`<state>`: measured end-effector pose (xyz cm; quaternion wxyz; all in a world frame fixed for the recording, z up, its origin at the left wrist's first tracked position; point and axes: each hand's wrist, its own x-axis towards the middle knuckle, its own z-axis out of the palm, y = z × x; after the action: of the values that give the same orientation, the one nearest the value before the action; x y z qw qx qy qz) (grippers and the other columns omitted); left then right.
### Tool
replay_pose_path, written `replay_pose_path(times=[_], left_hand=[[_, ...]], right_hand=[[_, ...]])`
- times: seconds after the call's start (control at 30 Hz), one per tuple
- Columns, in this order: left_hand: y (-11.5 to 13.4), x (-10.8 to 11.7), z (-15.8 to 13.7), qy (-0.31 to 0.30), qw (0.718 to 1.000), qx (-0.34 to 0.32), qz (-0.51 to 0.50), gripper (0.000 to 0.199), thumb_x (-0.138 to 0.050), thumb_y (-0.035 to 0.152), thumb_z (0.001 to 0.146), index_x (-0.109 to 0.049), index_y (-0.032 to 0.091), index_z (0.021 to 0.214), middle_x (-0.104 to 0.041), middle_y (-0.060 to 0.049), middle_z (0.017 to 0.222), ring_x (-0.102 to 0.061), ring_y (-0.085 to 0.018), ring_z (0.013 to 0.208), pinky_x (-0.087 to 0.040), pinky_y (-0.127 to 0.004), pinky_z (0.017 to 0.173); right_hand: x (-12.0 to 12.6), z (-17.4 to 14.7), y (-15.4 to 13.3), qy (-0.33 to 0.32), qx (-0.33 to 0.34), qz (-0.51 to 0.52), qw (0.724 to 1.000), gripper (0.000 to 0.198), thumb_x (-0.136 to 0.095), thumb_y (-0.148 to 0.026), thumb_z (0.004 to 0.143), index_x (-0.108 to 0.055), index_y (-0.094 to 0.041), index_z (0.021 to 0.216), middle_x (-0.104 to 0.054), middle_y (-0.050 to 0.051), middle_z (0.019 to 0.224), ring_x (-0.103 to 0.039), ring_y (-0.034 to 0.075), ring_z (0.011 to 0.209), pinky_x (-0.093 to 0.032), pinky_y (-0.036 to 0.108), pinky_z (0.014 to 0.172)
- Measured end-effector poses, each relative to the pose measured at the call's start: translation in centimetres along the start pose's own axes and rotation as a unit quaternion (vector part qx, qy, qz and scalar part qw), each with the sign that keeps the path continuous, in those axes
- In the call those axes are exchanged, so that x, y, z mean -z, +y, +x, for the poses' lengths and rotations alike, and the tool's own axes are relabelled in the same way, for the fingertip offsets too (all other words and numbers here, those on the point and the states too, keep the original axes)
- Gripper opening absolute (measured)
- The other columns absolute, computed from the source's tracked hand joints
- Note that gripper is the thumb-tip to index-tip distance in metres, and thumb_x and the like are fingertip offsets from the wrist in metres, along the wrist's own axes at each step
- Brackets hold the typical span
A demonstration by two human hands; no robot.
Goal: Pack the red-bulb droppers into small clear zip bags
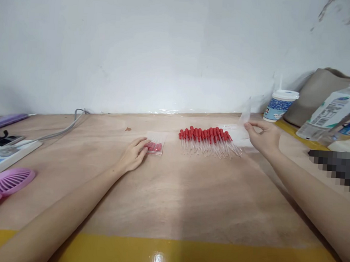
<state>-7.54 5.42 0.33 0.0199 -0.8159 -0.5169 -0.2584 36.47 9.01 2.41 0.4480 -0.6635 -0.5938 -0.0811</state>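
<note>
The left forearm [76,204] and right forearm [314,202] are bare along their whole visible length — slim, smooth in outline, broad toward the frame's lower corners and tapering to narrow wrists. The left hand [133,155] and right hand [265,138] are bare too, with slender fingers — their nails too small to make out clearly.

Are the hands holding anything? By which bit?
The right hand pinches a clear plastic piece by its lower end. The left hand touches the filled bag at its left side; whether it grips is unclear.
</note>
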Motion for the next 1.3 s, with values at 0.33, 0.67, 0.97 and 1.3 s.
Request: replay_pose_path(times=[0.33,0.67,0.97,1.3], left_hand=[[0.7,-0.4,0.2,-0.097,0.995,0.015,0.027,0.05,-0.034,0.048,0.09,-0.048,0.021,0.131,-0.042,-0.009,0.139,-0.039,-0.025,0.128,-0.031,-0.042,0.107],[0.5,-0.1,1.3,0.042,0.96,-0.242,0.137,0.033,-0.05,0.039,0.088,-0.062,0.017,0.109,-0.065,-0.01,0.109,-0.059,-0.022,0.104,-0.046,-0.036,0.093],[0.1,-0.5,1.9,0.04,0.918,-0.33,0.216,0.027,-0.04,0.02,0.092,-0.061,0.018,0.111,-0.068,-0.007,0.104,-0.065,-0.018,0.091,-0.052,-0.028,0.075],[-0.5,-1.0,2.2,0.08,0.922,-0.303,0.228,0.022,-0.044,0.022,0.092,-0.066,0.02,0.092,-0.068,-0.005,0.09,-0.063,-0.016,0.079,-0.049,-0.025,0.067]], right_hand=[[2.7,-10.3,-11.6,-0.284,0.237,-0.093,0.925,0.034,-0.044,-0.034,0.087,-0.069,-0.019,0.07,-0.069,0.007,0.076,-0.062,0.02,0.069,-0.042,0.029,0.058],[3.0,-9.1,-10.0,-0.34,0.44,0.081,0.827,0.036,-0.044,-0.04,0.089,-0.065,-0.015,0.102,-0.065,0.011,0.099,-0.059,0.021,0.09,-0.046,0.034,0.079],[2.2,-10.5,-8.4,-0.418,0.403,0.133,0.803,0.04,-0.042,-0.034,0.091,-0.057,-0.015,0.122,-0.055,0.013,0.126,-0.054,0.023,0.113,-0.043,0.04,0.096],[2.3,-10.9,-8.5,-0.421,0.37,0.143,0.816,0.04,-0.042,-0.038,0.091,-0.059,-0.016,0.12,-0.056,0.012,0.125,-0.053,0.022,0.113,-0.042,0.039,0.097]])
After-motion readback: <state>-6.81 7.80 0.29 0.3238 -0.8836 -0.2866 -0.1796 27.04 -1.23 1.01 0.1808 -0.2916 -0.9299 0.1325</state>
